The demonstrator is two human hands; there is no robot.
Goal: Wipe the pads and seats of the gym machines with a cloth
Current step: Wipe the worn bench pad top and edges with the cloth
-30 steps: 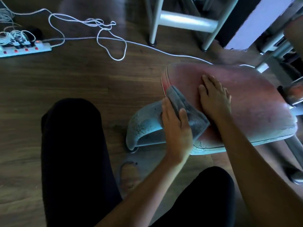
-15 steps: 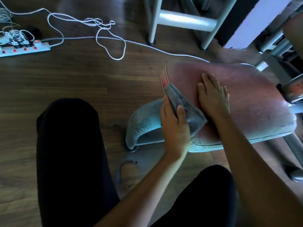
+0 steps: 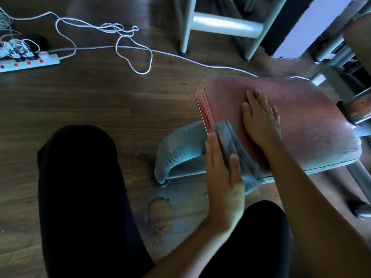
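Observation:
A worn red seat pad (image 3: 311, 121) of a gym machine lies low in front of me, at the right of the view. My left hand (image 3: 222, 177) grips a folded grey cloth (image 3: 236, 145), thumb on top, and holds it against the seat's near-left edge. The cloth drapes over that edge, and its lower end hangs past the seat's front rim. My right hand (image 3: 261, 121) lies flat on the seat with straight fingers, just beside the cloth.
A curved grey machine foot (image 3: 178, 151) sits under the seat's left side. On the wood floor lie a white cable (image 3: 132, 55) and a power strip (image 3: 30, 64). A grey metal frame (image 3: 226, 25) stands behind. My knees in black (image 3: 80, 197) frame the bottom.
My left hand has slid the cloth a little toward me along the seat's left edge. My right hand has stayed flat on the seat.

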